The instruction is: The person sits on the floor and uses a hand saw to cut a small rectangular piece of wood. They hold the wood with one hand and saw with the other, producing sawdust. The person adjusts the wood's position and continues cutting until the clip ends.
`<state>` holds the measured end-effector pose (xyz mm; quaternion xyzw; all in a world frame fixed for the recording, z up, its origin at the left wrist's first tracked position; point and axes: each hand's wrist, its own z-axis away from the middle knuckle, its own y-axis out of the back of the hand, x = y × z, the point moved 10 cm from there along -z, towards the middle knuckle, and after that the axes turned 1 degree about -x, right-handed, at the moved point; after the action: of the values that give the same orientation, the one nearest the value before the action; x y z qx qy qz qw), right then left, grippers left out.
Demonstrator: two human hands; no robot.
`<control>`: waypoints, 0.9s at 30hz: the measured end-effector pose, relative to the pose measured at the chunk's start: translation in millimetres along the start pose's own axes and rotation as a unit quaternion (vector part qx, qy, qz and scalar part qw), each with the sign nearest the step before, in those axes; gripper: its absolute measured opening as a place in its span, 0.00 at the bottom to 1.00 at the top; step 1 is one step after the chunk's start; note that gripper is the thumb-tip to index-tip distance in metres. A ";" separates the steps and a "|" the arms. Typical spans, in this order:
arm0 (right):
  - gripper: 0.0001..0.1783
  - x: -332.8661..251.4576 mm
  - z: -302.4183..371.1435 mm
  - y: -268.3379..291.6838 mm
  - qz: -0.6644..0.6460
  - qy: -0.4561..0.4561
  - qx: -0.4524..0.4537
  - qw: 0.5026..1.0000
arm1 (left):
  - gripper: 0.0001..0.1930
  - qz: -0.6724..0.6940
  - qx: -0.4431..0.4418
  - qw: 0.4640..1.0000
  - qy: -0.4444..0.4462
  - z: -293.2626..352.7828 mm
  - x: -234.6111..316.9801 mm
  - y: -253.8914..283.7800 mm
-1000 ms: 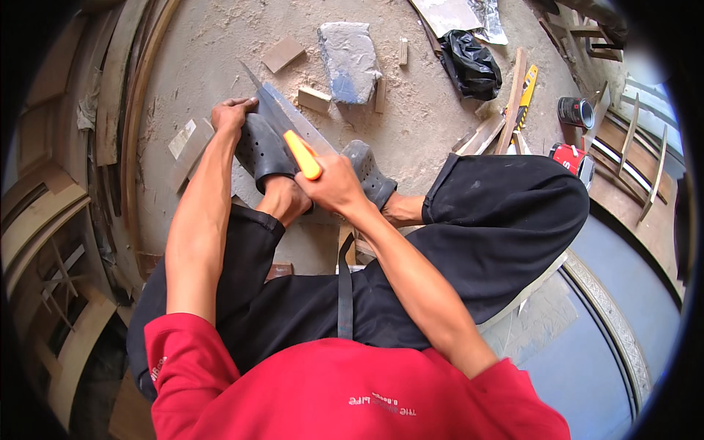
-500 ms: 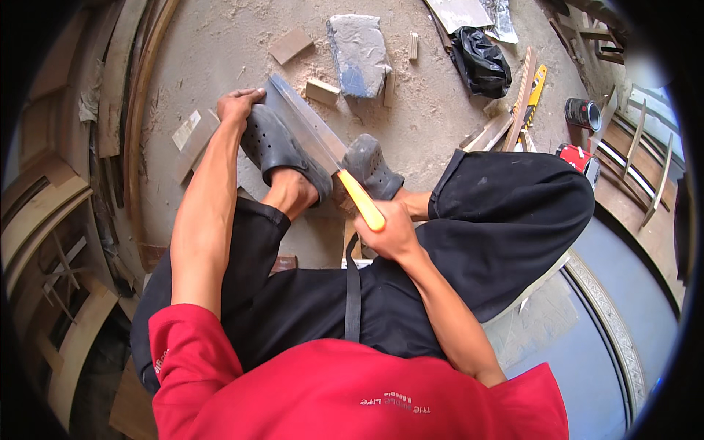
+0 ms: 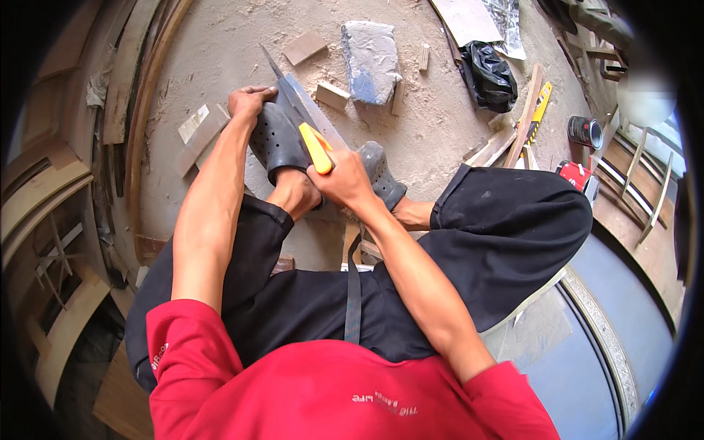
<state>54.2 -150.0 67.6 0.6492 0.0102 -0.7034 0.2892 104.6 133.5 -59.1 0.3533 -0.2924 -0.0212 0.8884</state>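
My right hand [image 3: 343,176] is wrapped round the orange-yellow handle [image 3: 315,149] of a handsaw. The saw's blade [image 3: 284,89] points away and to the left, passing just right of my left clog. Along it lies a flat, pale blue-grey board [image 3: 317,110], largely hidden by the saw and the clog. My left hand [image 3: 251,101] is beyond the toe of that dark clog [image 3: 277,139], fingers bent over the board's edge beside the blade. My other clog [image 3: 381,174] is right of the saw.
A dusty grey block [image 3: 369,62] and wood offcuts [image 3: 304,47] lie ahead on the sawdust-strewn floor. To the right are a black plastic bag [image 3: 488,77], a yellow-handled tool [image 3: 541,110], a can [image 3: 584,132] and a red object [image 3: 576,176]. Long wooden strips [image 3: 139,110] line the left.
My right hand has pushed the saw forward and left, so its blade reaches farther past the board. My left hand stays at the board's edge. The view has shifted slightly.
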 end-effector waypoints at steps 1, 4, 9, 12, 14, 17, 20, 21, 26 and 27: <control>0.15 -6.4 5.2 3.8 -0.006 -0.018 -0.004 1.000 | 0.18 0.005 -0.003 1.000 0.009 -1.9 -5.1 0.0; 0.12 -16.9 42.5 33.6 -0.003 -0.039 -0.052 0.998 | 0.17 0.007 0.005 1.000 0.014 -5.5 -7.5 5.0; 0.13 -35.7 98.2 59.7 -0.003 -0.088 -0.074 0.993 | 0.13 -0.005 0.032 0.999 0.023 -8.0 -34.3 4.5; 0.17 -38.7 52.8 34.3 0.036 -0.043 -0.036 0.998 | 0.13 -0.097 0.053 0.994 -0.013 25.2 -6.2 6.4; 0.17 -29.1 32.2 30.7 0.031 -0.031 -0.017 0.999 | 0.13 -0.159 0.050 0.985 -0.049 29.0 9.9 2.0; 0.17 -29.0 38.6 36.1 0.023 -0.037 -0.022 0.999 | 0.14 -0.259 0.023 0.961 -0.088 42.0 24.1 -6.9; 0.17 -49.4 92.4 82.1 0.040 -0.119 -0.081 0.989 | 0.17 -0.297 -0.001 0.951 -0.088 52.8 24.9 -8.0; 0.16 -53.1 113.2 96.6 0.019 -0.165 -0.103 0.981 | 0.19 -0.327 -0.018 0.942 -0.079 54.0 17.0 -6.5; 0.12 -74.1 191.6 205.2 -0.032 -0.210 -0.005 0.977 | 0.37 -0.525 0.004 0.844 -0.108 61.8 26.9 -46.1; 0.11 -78.9 201.7 219.6 -0.038 -0.224 0.021 0.974 | 0.41 -0.509 0.013 0.857 -0.076 76.3 35.5 -53.8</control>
<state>-37.4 -380.4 251.1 0.4802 -0.0453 -0.8415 0.2435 102.3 37.5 -31.5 0.4615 -0.1390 -0.4935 0.7240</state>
